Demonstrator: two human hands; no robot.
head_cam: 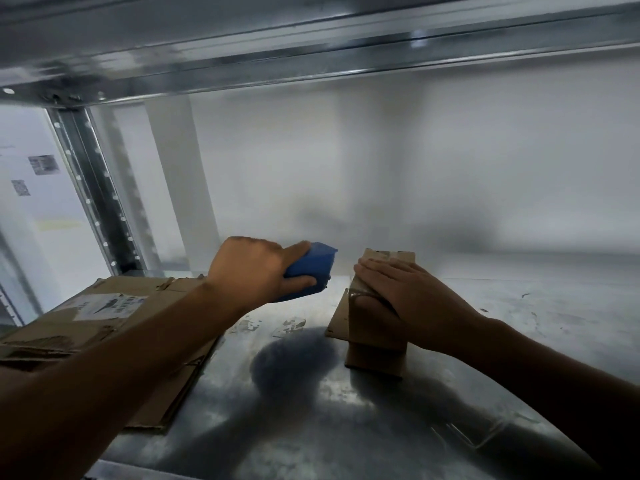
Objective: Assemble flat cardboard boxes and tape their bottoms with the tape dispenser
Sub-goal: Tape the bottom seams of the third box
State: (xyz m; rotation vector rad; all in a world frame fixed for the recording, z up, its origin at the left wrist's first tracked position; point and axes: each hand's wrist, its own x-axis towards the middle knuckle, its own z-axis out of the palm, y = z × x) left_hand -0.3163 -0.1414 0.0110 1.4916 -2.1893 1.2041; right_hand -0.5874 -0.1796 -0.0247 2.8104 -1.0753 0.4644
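The left hand (pixel 256 268) has its grip tight round a blue plastic tape dispenser (pixel 311 268), held up just at 9 o'clock of a small brown cardboard box (pixel 375 344). The box stands on the shiny metal shelf (pixel 485 341), near 5 o'clock. The right hand (pixel 398 289) lies flat on its top, grip loose. Flat brown cardboard sheets (pixel 114 327) lie at 8 o'clock.

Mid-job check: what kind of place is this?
Probably a stockroom or packing area: work happens on a metal rack shelf, a perforated steel upright stands at left, and flattened cardboard lies stacked there.
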